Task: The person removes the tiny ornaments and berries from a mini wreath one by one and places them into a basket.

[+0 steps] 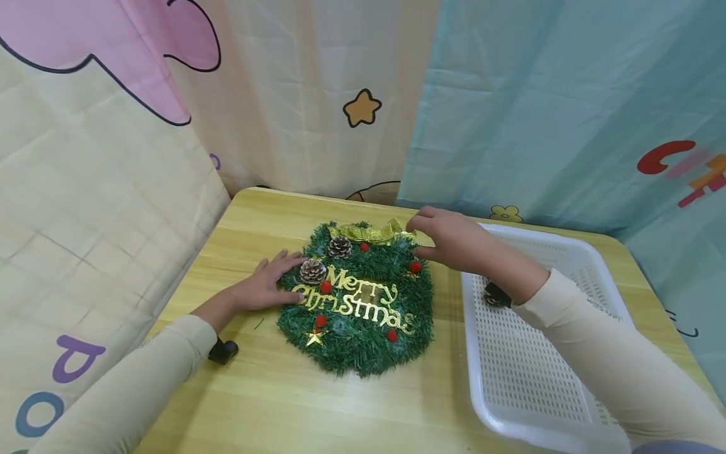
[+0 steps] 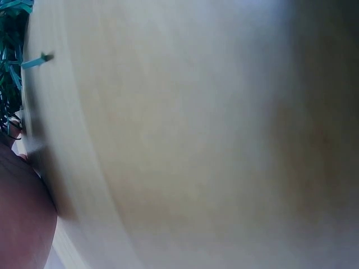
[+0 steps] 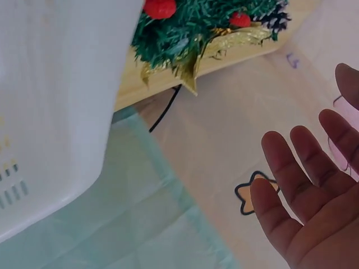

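A green tinsel wreath [image 1: 351, 356] lies flat on the table, with gold "Merry Christmas" lettering [image 1: 347, 304] across its middle. Red pompoms, a gold star [image 1: 314, 338], a gold ribbon [image 1: 363, 233] along the top and two frosted pine cones [image 1: 312, 271] decorate it. My left hand [image 1: 262, 285] rests on the wreath's left edge, fingers spread beside the lower pine cone. My right hand [image 1: 454, 238] hovers at the upper right edge near the ribbon's end. Its fingers [image 3: 286, 168] are apart and relaxed in the right wrist view, with nothing between them.
A white perforated basket [image 1: 475, 372] stands on the right side of the table, a pine cone [image 1: 495, 296] inside it under my right forearm. Near my left wrist lies a small black object [image 1: 225, 350]. Printed curtains [image 1: 317, 94] hang behind the table's far edge.
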Action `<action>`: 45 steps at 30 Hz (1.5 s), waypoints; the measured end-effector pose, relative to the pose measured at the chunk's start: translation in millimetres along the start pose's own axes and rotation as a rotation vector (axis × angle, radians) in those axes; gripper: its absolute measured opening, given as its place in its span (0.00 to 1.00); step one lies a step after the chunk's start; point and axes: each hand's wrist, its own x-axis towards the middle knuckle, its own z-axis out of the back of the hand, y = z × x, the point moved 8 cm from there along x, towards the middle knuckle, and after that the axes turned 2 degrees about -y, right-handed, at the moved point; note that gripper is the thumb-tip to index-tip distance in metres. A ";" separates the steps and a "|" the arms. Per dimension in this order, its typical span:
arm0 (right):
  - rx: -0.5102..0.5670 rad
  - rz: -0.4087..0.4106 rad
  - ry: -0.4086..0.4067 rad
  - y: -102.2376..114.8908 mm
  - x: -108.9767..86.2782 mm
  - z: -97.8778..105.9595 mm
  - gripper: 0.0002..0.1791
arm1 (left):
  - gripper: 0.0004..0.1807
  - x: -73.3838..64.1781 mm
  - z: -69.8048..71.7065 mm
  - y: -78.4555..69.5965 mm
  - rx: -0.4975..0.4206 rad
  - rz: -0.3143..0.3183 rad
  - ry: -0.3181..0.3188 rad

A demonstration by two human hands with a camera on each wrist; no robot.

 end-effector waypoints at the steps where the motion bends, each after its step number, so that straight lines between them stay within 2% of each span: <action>1: -0.003 0.008 -0.001 2.7 2.3 -1.4 0.21 | 0.47 0.3 0.2 0.0 0.001 0.000 0.000; 7: 0.001 0.041 0.000 14.1 17.8 -10.4 0.21 | 0.47 2.1 0.1 1.0 0.000 0.002 -0.002; 19: 0.053 0.024 0.062 23.0 55.2 -32.7 0.21 | 0.46 -0.3 -1.3 3.5 0.004 0.012 0.003; 25: 0.072 0.031 0.069 28.3 70.3 -43.3 0.22 | 0.47 -0.7 -0.2 2.8 0.002 0.011 0.002; 36: 0.135 0.039 0.073 28.9 90.8 -60.7 0.25 | 0.46 -0.2 0.5 0.9 0.006 0.007 -0.002; 45: 0.181 -0.003 0.094 24.4 107.6 -76.6 0.25 | 0.46 -0.1 0.4 -0.5 0.005 0.005 -0.001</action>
